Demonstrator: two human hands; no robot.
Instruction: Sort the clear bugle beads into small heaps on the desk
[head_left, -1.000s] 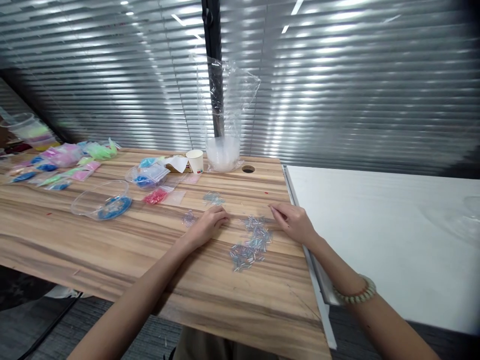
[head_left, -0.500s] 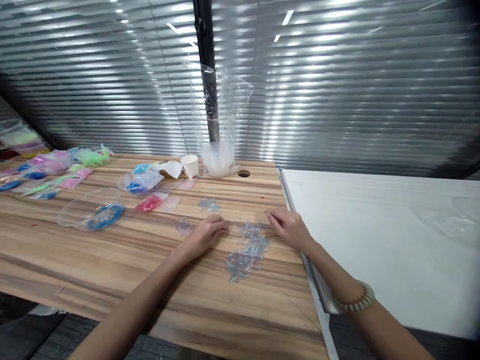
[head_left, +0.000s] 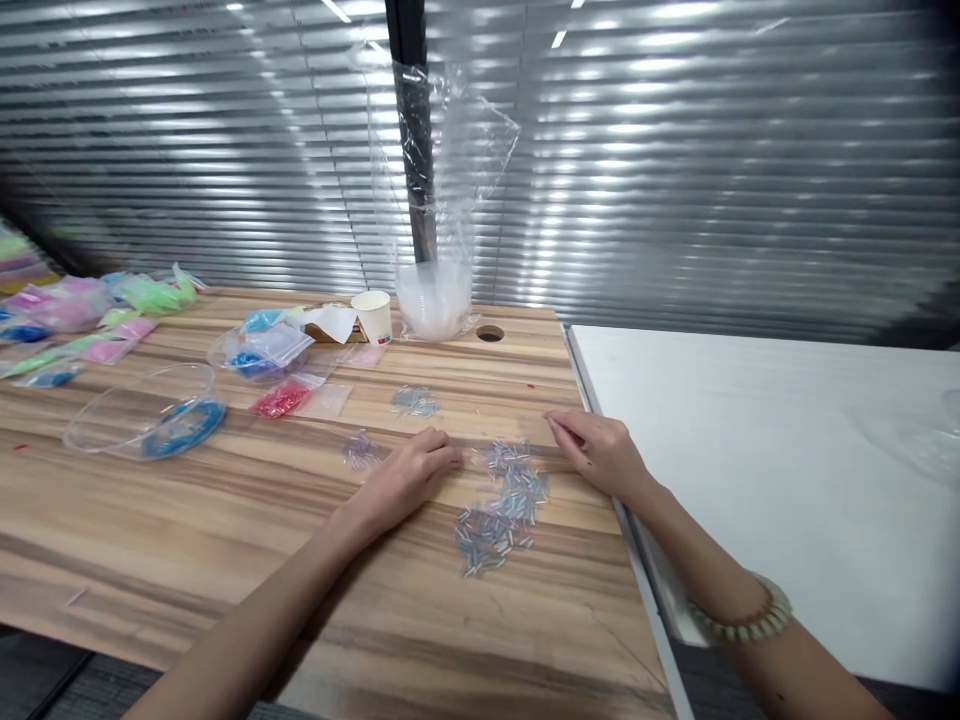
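Note:
A loose pile of thin, tube-shaped beads [head_left: 501,510], pale blue and lilac, spreads over the wood table between my two hands. My left hand [head_left: 416,470] rests at the pile's left side, its fingers curled together toward the tabletop; the fingertips are partly hidden. On the other side, near the table's right edge, my right hand [head_left: 600,452] has thumb and forefinger pinched close to the surface. Whether either hand holds a bead is too small to see. A small group of bluish beads [head_left: 416,402] lies beyond my left hand, and a lilac group [head_left: 361,451] lies to its left.
To the left are a clear round container [head_left: 142,400] with blue contents, a bag of red beads [head_left: 282,398], and several colourful bags [head_left: 71,300]. At the back stand a paper cup [head_left: 373,318] and bagged plastic bowls [head_left: 435,300]. A white table [head_left: 750,480] adjoins at right.
The camera view has shifted slightly, moving the left-hand items further left. My right hand appears a little further right. Both hands keep nearly the same closed shape.

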